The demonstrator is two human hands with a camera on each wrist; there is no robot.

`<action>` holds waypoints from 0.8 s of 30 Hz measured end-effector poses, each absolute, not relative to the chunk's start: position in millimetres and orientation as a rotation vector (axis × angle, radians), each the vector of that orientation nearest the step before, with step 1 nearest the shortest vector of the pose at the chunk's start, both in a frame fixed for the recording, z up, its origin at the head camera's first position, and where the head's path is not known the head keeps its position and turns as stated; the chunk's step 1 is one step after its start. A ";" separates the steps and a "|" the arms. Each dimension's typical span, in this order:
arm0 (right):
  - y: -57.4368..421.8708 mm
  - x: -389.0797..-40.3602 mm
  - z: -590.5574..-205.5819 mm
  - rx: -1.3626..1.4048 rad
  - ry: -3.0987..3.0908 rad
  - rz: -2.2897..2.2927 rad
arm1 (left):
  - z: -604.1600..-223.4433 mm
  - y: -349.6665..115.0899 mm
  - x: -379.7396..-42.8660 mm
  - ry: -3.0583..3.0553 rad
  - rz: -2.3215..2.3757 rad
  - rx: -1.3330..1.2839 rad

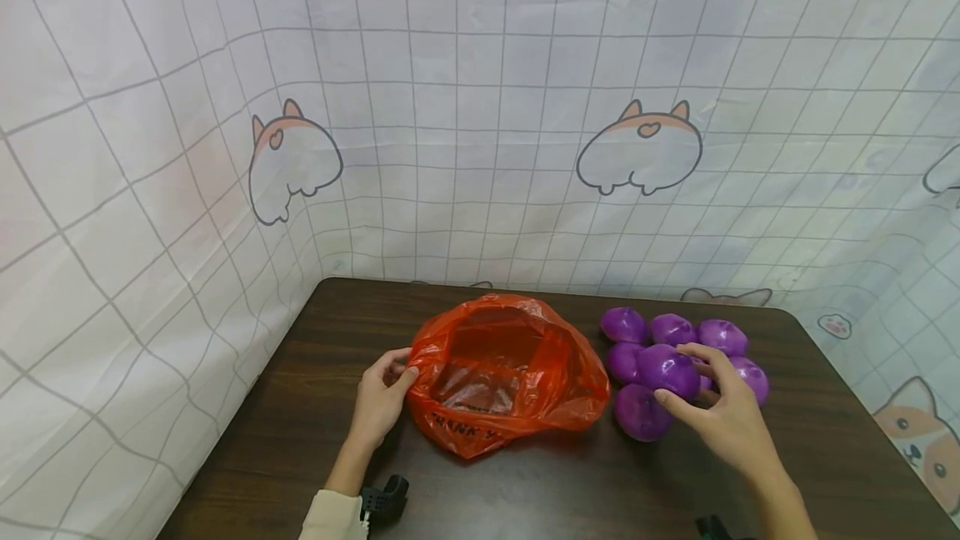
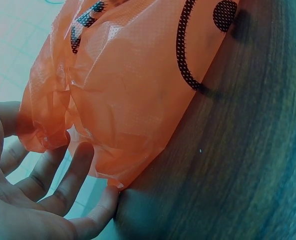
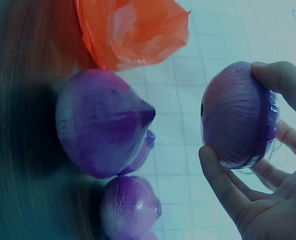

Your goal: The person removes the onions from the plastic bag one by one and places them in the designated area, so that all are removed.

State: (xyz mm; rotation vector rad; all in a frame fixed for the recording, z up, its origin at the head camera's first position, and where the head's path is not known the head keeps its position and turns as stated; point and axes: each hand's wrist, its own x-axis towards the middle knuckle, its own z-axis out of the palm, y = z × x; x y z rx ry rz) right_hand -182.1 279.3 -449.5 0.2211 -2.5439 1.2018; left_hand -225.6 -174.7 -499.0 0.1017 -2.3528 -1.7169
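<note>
An orange-red plastic bag [image 1: 468, 432] stands with its wide mouth facing up, black lettering on its front. My left hand [image 1: 380, 398] pinches the left side of the bag's rim; in the left wrist view the fingers [image 2: 78, 167] curl around the thin plastic [image 2: 123, 100]. To the right of the bag, my right hand [image 1: 723, 407] grips a glossy purple onion [image 1: 667, 371] between thumb and fingers. The right wrist view has this onion [image 3: 235, 115] lifted apart from the others. Several more purple onions [image 1: 642, 413] sit together on the table, some partly hidden behind the hand.
The dark wood-grain table [image 1: 300, 407] has rounded far corners. A white cloth [image 1: 465, 148] with a grid and cartoon corgis hangs behind it and at both sides. A black wrist device [image 1: 386, 498] sits by the left sleeve [image 1: 333, 515].
</note>
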 end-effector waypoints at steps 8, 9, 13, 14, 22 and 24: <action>291.6 -179.9 -451.6 0.192 -2.523 1.185 | -518.5 -178.8 -238.0 -2.331 -1.739 0.086; 292.8 -179.5 -452.1 0.190 -2.523 1.186 | -518.6 -179.0 -238.0 -2.322 -1.746 0.083; 297.9 -176.6 -455.7 0.178 -2.530 1.175 | -517.3 -179.9 -236.3 -2.330 -1.737 0.086; 299.3 -175.8 -456.9 0.171 -2.533 1.171 | -517.2 -180.3 -236.0 -2.333 -1.734 0.089; 314.8 -169.8 -468.4 0.113 -2.550 1.136 | -516.2 -181.1 -233.4 -2.332 -1.730 0.084; 320.5 -167.8 -471.0 0.100 -2.560 1.118 | -515.7 -180.5 -233.2 -2.333 -1.732 0.086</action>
